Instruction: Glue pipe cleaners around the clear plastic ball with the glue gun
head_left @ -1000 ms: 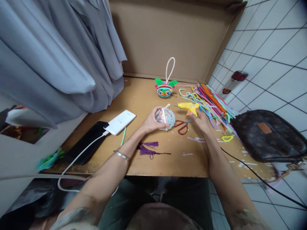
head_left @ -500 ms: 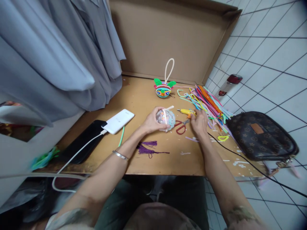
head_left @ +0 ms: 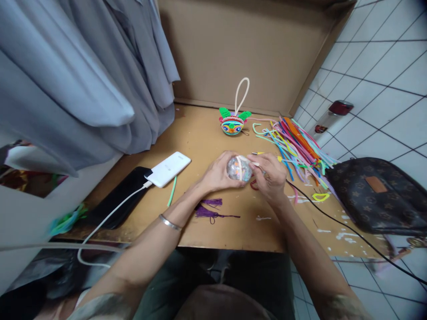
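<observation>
My left hand (head_left: 218,173) is wrapped round a clear ball (head_left: 234,170) with colourful bits showing through it. A white pipe cleaner (head_left: 240,167) runs over the ball as a band. At the ball's right side, my right hand (head_left: 271,175) pinches the free end of this pipe cleaner between thumb and fingers. Behind the right hand lies a yellow glue gun (head_left: 279,158), mostly covered. Part of a red scissors handle (head_left: 254,185) shows below the fingers; the blades are hidden. Purple tassels (head_left: 211,213) lie nearer the table's front edge.
A lion-head ornament (head_left: 232,126) with a white loop stands at the back. Many pipe cleaners (head_left: 296,140) are heaped to its right, near a bottle (head_left: 328,118) and a brown bag (head_left: 376,200). A white power bank (head_left: 169,169) and black pouch (head_left: 123,200) lie left. A black cable (head_left: 333,218) crosses the right side.
My right hand has moved left from beside the glue gun to the ball and now pinches the white pipe cleaner's end. My left hand still holds the ball. The view has shifted slightly.
</observation>
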{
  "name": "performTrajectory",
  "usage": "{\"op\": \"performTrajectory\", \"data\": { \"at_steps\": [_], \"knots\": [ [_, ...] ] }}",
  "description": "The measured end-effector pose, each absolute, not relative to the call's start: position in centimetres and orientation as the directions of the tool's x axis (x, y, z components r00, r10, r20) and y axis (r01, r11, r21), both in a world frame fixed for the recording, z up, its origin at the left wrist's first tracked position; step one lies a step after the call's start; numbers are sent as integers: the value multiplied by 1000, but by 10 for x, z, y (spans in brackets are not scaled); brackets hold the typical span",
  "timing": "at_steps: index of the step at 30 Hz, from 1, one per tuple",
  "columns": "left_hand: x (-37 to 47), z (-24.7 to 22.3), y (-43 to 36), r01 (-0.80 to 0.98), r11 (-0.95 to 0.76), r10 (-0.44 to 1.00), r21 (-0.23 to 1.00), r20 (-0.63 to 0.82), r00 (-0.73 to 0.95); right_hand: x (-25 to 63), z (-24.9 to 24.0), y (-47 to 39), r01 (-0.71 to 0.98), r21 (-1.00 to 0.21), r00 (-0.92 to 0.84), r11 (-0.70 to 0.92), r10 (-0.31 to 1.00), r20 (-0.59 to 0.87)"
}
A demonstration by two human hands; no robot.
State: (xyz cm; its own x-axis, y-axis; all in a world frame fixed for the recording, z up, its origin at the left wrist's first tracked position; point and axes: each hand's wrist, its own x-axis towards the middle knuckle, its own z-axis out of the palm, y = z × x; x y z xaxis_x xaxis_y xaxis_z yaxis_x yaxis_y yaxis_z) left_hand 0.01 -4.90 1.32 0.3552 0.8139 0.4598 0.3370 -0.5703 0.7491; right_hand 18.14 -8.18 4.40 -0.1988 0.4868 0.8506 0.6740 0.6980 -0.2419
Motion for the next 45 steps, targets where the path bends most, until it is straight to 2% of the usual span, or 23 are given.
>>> {"op": "performTrajectory", "data": {
  "at_steps": [4, 13, 19, 28, 38, 45],
  "knots": [
    [0, 14, -49, 333, -559, 821, 759, 450, 352, 180, 43, -84, 632, -216, -237, 745, 451, 860],
    [-2, 17, -50, 323, -486, 864, 812, 393, 314, 179, 39, -84, 609, -332, -186, 721, 536, 823],
    [-2, 19, -49, 289, -449, 880, 845, 364, 303, 178, 35, -82, 565, -324, -228, 759, 521, 822],
    [-3, 19, -47, 275, -435, 888, 857, 358, 289, 180, 31, -81, 581, -270, -282, 768, 501, 818],
    [-5, 17, -44, 263, -422, 891, 868, 344, 296, 178, 31, -81, 553, -124, -362, 824, 371, 855],
    [-5, 19, -46, 266, -419, 894, 868, 344, 286, 176, 31, -81, 537, -83, -382, 839, 330, 863]
  ]
}}
